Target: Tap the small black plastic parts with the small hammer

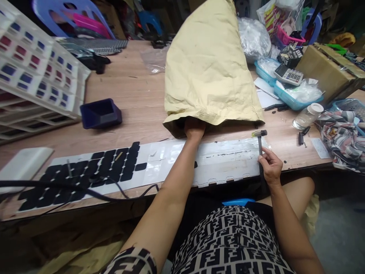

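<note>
My left hand (195,128) reaches into the mouth of a large yellowish paper sack (211,64) lying on the table; its fingers are hidden inside. In my right hand (271,166), near the table's front edge, is a small mallet (259,146) with a dark handle and a yellow and black head, held upright by its handle. Under my left forearm runs a long white strip (228,161) along the front of the table. Flat black rounded pieces (110,163) lie in rows on the strip's left part.
A white plastic crate (42,72) and a dark purple bin (101,113) stand on the left. A black cable (71,187) crosses the front left. To the right are blue baskets (296,99), a calculator (288,74), a clear jar (308,116), a cardboard box (327,74) and bunched cloth (345,139).
</note>
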`<action>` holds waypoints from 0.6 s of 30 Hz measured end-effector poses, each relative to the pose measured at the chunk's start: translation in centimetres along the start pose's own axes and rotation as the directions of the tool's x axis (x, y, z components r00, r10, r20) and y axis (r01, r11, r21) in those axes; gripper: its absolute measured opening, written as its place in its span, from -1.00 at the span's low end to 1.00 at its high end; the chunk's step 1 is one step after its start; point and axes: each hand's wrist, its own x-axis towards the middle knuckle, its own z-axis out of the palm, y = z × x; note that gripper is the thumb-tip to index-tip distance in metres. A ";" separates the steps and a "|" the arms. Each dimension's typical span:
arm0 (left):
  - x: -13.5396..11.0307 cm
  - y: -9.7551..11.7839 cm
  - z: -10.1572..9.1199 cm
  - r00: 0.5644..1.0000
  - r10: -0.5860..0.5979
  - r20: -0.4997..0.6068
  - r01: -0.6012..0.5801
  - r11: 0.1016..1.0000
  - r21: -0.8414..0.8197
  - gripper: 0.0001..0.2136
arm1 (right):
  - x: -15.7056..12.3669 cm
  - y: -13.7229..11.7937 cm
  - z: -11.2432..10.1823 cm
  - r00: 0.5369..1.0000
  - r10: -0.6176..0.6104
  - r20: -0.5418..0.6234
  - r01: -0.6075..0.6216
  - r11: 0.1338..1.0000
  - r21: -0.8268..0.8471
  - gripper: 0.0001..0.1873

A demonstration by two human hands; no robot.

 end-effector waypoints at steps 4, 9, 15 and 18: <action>-3.6 -0.4 -0.3 0.999 -0.042 -0.010 0.042 0.997 -0.062 -0.69 | -0.1 -0.1 0.0 1.000 0.006 0.003 -0.006 1.000 -0.021 -0.58; -9.0 0.1 1.7 0.903 0.391 0.180 -0.329 0.897 -0.296 -0.84 | -0.1 0.0 0.0 1.000 -0.012 0.017 0.012 1.000 -0.015 -0.58; -10.3 1.0 3.8 0.887 0.435 0.154 -0.386 0.882 -0.269 -0.87 | -0.3 0.0 -0.1 0.995 -0.087 0.054 0.095 0.983 -0.155 -0.60; -10.0 0.8 3.7 0.881 0.440 0.171 -0.379 0.876 -0.299 -0.86 | -0.9 -0.8 0.2 0.978 -0.187 0.088 0.205 0.933 -0.296 -0.62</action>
